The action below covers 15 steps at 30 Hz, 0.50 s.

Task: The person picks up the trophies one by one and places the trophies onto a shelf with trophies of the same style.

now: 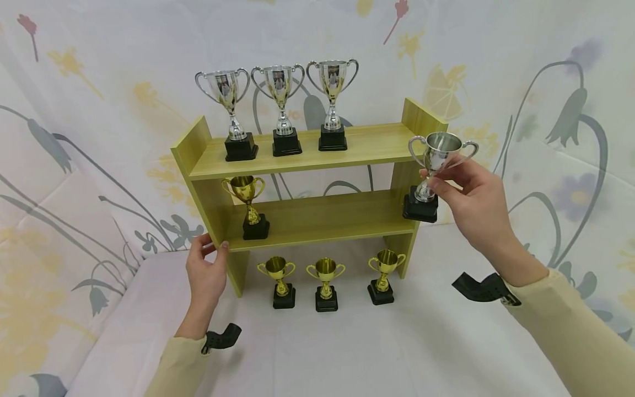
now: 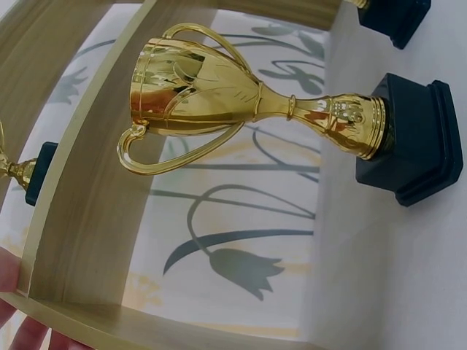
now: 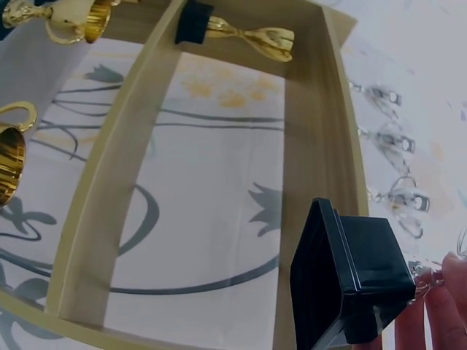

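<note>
A silver trophy cup [image 1: 421, 205] with a black base is pinched at its stem by my right hand [image 1: 478, 204], in front of the shelf's right end. Its base [image 3: 379, 266] fills the lower right of the right wrist view. My left hand [image 1: 207, 273] grips the left side of the wooden shelf [image 1: 322, 218] near the middle board. On the top board stand three silver trophies [image 1: 284, 116], left to centre. One gold trophy [image 1: 252, 212] stands at the left of the middle board.
Three gold trophies, a left one [image 1: 283, 289], a middle one [image 1: 326, 286] and a right one [image 1: 382, 281], stand on the white tabletop [image 1: 347, 353] below the middle board. A flower-printed cloth [image 1: 149, 55] hangs behind the shelf.
</note>
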Each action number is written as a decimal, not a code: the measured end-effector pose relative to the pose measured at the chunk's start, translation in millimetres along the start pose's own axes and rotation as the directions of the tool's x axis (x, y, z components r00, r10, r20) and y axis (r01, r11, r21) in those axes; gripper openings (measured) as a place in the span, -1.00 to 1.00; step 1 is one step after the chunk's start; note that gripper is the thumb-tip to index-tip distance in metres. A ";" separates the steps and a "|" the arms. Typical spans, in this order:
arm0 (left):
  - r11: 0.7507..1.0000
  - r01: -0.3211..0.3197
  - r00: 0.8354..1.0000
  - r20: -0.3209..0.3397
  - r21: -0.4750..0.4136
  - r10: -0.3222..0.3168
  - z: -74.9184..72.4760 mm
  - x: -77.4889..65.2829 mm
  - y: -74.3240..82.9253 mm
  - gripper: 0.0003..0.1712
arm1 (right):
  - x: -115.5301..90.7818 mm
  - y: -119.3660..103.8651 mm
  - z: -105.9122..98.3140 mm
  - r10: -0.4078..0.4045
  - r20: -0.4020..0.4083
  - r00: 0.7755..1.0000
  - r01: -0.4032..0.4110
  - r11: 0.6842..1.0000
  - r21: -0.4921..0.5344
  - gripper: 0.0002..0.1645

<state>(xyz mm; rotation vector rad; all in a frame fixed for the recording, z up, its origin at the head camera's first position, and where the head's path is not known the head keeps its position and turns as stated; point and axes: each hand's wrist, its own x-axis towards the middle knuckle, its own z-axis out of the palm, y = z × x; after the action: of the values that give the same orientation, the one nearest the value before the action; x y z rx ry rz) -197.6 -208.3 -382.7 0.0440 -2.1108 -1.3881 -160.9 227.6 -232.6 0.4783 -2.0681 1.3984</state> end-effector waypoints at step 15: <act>0.999 0.047 0.999 0.017 0.021 -0.047 -2.8 2.7 7.3 -0.63 | 9.9 -4.8 -2.8 -0.001 -0.003 1.000 0.001 1.000 0.021 -0.87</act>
<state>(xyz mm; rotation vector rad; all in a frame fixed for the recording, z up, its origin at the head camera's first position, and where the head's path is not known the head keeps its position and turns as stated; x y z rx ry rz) -196.3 -208.3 -374.6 0.0913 -2.1513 -1.3983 -164.8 228.6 -222.0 0.4857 -2.0527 1.4211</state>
